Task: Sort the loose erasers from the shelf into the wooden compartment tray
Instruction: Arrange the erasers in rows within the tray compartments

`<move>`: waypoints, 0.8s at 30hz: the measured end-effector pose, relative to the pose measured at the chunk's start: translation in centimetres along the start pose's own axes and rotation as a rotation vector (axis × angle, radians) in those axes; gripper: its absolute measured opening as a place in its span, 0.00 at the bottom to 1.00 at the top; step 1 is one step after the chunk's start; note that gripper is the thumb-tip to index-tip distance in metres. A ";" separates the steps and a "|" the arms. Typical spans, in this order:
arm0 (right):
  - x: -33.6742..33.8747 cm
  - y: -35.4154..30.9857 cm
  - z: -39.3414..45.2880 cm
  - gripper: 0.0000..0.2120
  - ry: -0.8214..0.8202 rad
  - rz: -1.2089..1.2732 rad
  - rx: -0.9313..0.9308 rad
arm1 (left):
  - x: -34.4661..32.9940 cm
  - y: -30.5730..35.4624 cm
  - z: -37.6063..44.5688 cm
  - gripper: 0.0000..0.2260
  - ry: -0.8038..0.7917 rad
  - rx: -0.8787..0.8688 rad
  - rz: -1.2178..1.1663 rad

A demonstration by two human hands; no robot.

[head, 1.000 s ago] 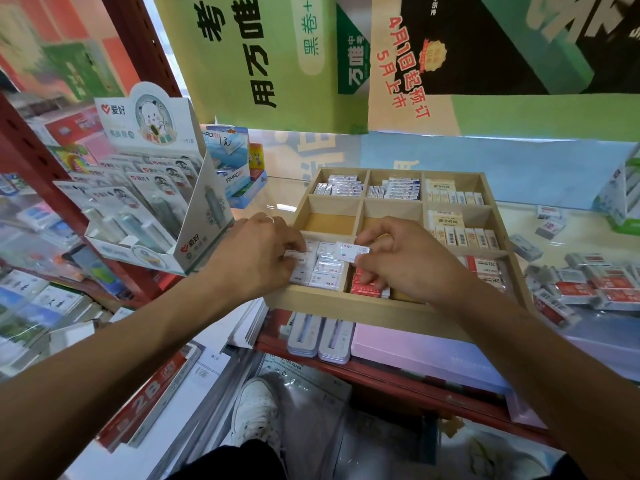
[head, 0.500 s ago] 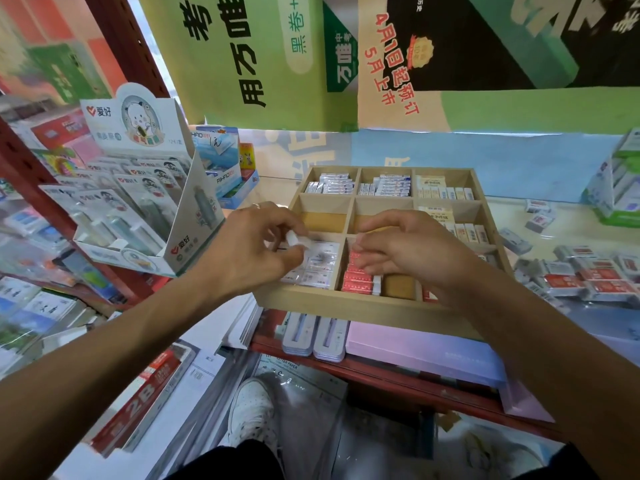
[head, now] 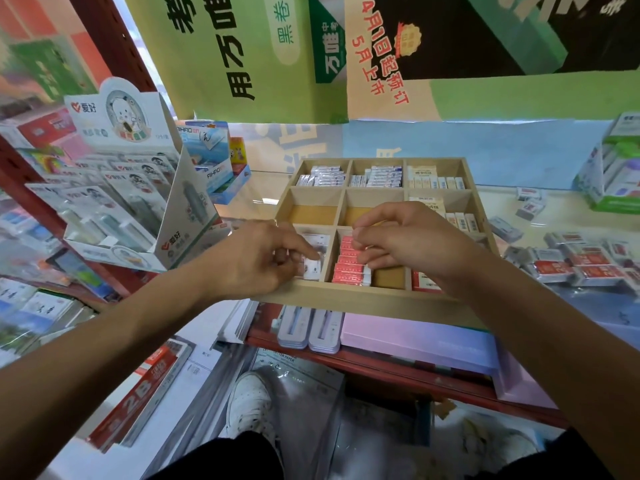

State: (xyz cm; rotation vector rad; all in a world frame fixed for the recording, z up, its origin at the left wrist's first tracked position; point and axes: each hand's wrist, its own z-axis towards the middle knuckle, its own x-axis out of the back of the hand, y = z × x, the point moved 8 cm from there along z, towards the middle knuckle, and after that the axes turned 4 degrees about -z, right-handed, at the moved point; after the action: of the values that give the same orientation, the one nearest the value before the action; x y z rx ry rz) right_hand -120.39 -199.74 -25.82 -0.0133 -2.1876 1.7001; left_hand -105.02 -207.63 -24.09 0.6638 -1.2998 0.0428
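Head view: tray (head: 360, 299) partly filled; left hand (head: 256, 258) fingers press white erasers (head: 313, 268); right hand (head: 405, 240) fingers curled, grasp unclear; loose erasers (head: 575, 263) remain on shelf.

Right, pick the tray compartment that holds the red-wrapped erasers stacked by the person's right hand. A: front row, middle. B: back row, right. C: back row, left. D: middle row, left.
A: the red-wrapped erasers sit stacked in the front-row middle compartment of the wooden tray, just beside the right hand; the back-row compartments hold pale-wrapped erasers, and the middle-row left one shows bare wood.
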 end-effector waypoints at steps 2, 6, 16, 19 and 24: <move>0.0 0.0 0.0 0.06 0.003 -0.012 0.007 | 0.0 0.4 0.5 0.13 -0.002 -0.022 0.056; -0.2 -0.1 -0.1 0.05 0.000 -0.052 0.023 | -0.5 0.7 1.6 0.14 -0.084 -0.009 0.112; -0.1 0.0 -0.1 0.04 -0.002 -0.056 0.031 | -0.7 0.5 2.0 0.10 -0.176 -0.050 0.201; 0.0 0.1 -0.1 0.04 -0.010 -0.038 0.029 | -0.6 0.2 2.0 0.09 -0.182 -0.053 0.219; 0.3 0.3 -0.1 0.04 -0.022 -0.002 0.038 | 0.4 0.2 1.6 0.15 -0.097 -0.138 0.274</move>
State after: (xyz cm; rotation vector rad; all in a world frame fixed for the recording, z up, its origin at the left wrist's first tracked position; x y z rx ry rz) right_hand -120.68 -199.56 -25.99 0.0174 -2.1698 1.7477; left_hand -106.37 -208.38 -23.43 0.3707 -1.4668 0.1443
